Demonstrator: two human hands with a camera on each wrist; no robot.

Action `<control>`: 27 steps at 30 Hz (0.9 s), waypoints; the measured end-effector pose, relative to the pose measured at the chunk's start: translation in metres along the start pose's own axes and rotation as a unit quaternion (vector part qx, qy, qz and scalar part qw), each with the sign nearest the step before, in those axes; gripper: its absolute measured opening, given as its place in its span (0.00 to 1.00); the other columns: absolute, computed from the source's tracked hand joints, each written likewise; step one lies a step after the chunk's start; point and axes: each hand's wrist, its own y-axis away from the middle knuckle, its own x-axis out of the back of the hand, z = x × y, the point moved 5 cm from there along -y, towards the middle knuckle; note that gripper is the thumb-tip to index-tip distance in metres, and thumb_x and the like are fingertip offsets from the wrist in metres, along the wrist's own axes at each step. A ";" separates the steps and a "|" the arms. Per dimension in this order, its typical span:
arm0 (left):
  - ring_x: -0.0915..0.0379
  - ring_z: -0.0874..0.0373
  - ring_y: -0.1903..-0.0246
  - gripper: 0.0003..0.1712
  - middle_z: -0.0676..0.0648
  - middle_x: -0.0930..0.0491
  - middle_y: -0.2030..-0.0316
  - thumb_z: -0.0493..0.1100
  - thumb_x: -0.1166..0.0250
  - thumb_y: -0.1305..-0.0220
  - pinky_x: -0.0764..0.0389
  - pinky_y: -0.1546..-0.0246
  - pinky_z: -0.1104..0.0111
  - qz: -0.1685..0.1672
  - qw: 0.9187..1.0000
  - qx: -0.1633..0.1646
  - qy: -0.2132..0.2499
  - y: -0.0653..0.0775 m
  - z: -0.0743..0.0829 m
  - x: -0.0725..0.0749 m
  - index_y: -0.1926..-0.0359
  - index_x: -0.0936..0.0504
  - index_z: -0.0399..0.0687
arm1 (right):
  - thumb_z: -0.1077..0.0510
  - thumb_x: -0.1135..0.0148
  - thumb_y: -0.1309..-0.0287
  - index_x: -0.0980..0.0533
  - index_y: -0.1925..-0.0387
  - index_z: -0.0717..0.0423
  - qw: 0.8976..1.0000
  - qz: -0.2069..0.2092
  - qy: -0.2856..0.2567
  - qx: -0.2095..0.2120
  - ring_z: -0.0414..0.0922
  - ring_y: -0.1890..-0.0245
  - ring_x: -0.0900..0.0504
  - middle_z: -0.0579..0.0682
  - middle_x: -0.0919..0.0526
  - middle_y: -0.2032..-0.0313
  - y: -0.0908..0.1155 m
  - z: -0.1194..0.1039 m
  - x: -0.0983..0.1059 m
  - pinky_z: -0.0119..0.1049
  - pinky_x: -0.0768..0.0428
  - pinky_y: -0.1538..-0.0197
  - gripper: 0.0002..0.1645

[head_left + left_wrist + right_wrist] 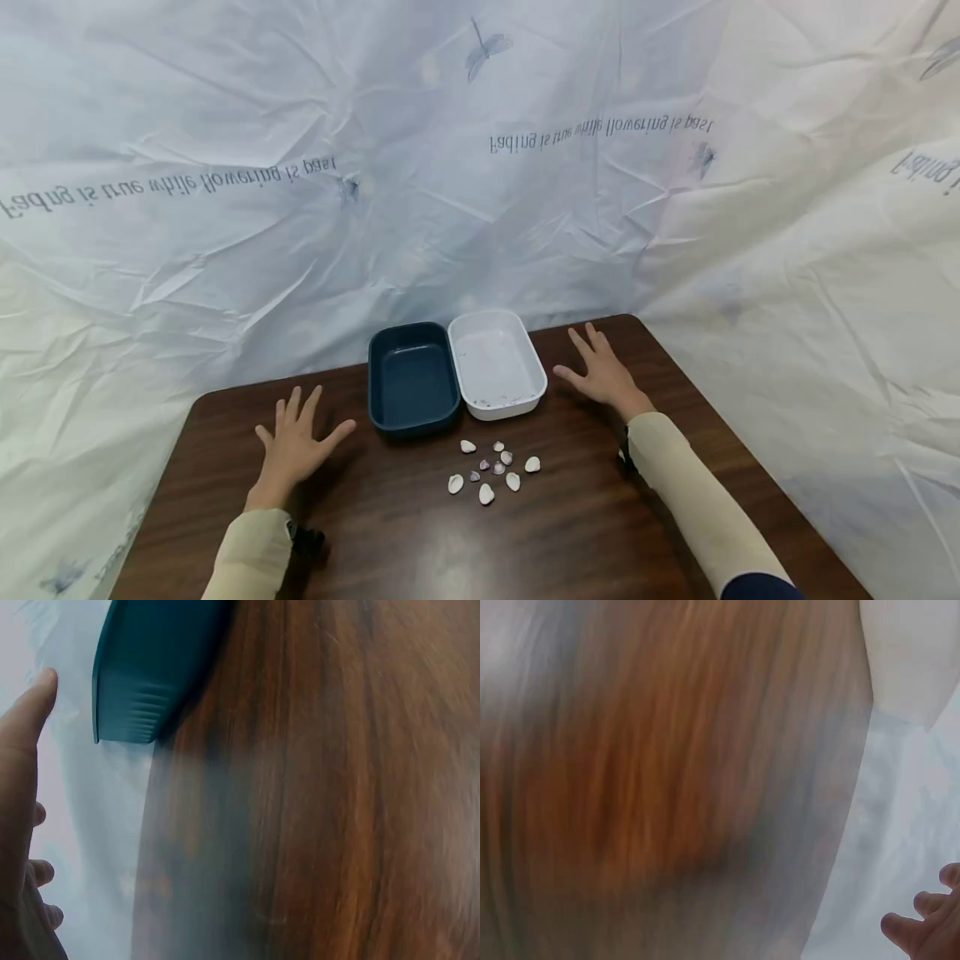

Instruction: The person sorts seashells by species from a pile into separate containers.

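Note:
Fingers spread, my left hand (291, 454) hovers over the table left of a dark blue tray (416, 383) and holds nothing. My right hand (603, 379), also spread and holding nothing, is just right of a white tray (497, 362). The two trays stand side by side, and no objects show inside the blue one. Dark specks lie or are printed near the white tray's front; I cannot tell which. In front of them several white seashells (486, 494) form a loose group with a few small purplish shells (498, 468). In the left wrist view the blue tray (142, 682) is beyond the thumb.
Everything stands on a dark brown wooden table (360, 542) with rounded far corners. A wrinkled white sheet (420, 208) with printed lettering and dragonflies hangs behind the table and along its sides. Black straps (306, 540) sit at the wrists.

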 end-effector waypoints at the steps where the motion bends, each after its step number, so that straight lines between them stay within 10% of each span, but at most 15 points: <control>1: 0.73 0.21 0.22 0.59 0.29 0.64 0.18 0.71 0.37 0.31 0.71 0.40 0.16 0.000 1.000 0.000 0.010 0.001 -0.001 -0.002 0.14 0.54 0.50 | 0.19 0.48 0.34 0.55 0.13 0.43 1.000 -0.002 -0.008 -0.002 0.66 0.17 0.63 0.59 0.65 0.15 0.001 -0.001 -0.003 0.75 0.34 0.34 0.61; 27: 0.59 0.29 0.20 0.54 0.31 0.55 0.18 0.63 0.38 0.25 0.71 0.33 0.22 -0.025 0.985 0.003 0.171 -0.015 0.024 -0.057 0.13 0.58 0.53 | 0.29 0.41 0.29 0.49 0.14 0.46 0.995 0.025 -0.056 0.076 0.63 0.17 0.57 0.61 0.56 0.16 0.003 -0.076 -0.026 0.69 0.43 0.25 0.54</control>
